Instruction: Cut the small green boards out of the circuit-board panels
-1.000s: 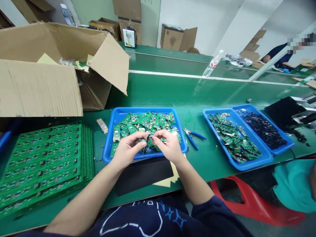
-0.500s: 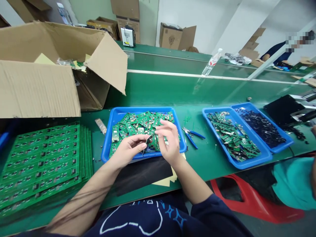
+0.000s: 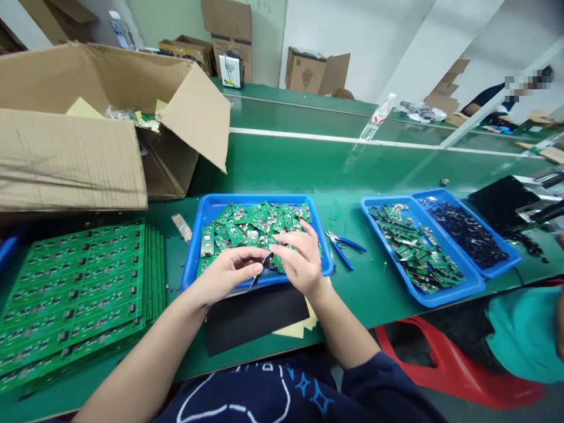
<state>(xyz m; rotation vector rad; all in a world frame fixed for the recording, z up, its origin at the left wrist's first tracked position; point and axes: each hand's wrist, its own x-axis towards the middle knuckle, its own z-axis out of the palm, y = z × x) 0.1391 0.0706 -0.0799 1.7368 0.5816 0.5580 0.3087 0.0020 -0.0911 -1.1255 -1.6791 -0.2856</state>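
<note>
- Left hand (image 3: 231, 273): thumb and fingers pinch a small, thin, dark piece (image 3: 265, 262), tilted, above the near rim of a blue rectangular plastic tray (image 3: 192, 252).
- Right hand (image 3: 305, 264): fingers loosely spread beside the piece's upper end; contact cannot be told.
- Hazard: sideways pressure against so narrow a pinch could twist the piece loose, dropping it among the heaped green circuit boards (image 3: 235, 233).

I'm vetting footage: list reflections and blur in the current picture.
Head view: the red-labelled bottle reflects in the green surface; head view, left: dark streaks cross the large box; head view, lower right: the red chair looks blurred; head view, centre: dark piece indistinct.
</note>
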